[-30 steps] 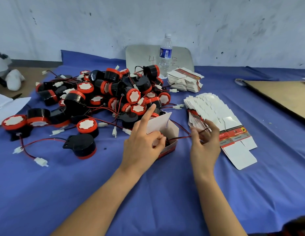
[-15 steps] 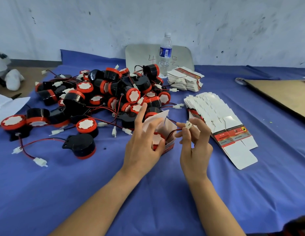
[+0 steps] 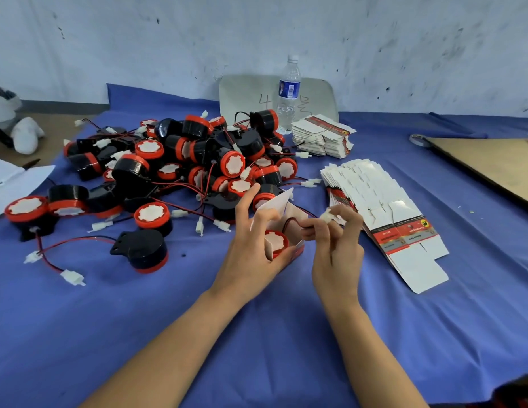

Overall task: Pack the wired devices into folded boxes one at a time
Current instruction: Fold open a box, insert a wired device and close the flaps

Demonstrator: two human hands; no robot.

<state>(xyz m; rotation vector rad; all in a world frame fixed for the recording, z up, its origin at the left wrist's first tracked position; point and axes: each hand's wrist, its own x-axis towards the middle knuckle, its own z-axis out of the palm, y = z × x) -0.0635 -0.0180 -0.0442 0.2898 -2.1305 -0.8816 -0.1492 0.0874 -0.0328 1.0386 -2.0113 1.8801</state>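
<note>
On the blue-covered worktop (image 3: pixel 109 319), one red-capped black wired device (image 3: pixel 276 242) sits in the open white card box (image 3: pixel 275 203) that the left hand (image 3: pixel 251 257) clasps in a curled grip, the right hand (image 3: pixel 338 254) pinching its white plug (image 3: pixel 326 215), a heap of like devices (image 3: pixel 198 160) waiting unpacked.

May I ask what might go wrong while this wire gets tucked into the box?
The wire loops above the box; if the white connector pinched by the right hand is left outside, the flap could trap it. The left hand holds the box beside the tangled pile, which may snag it.
</note>
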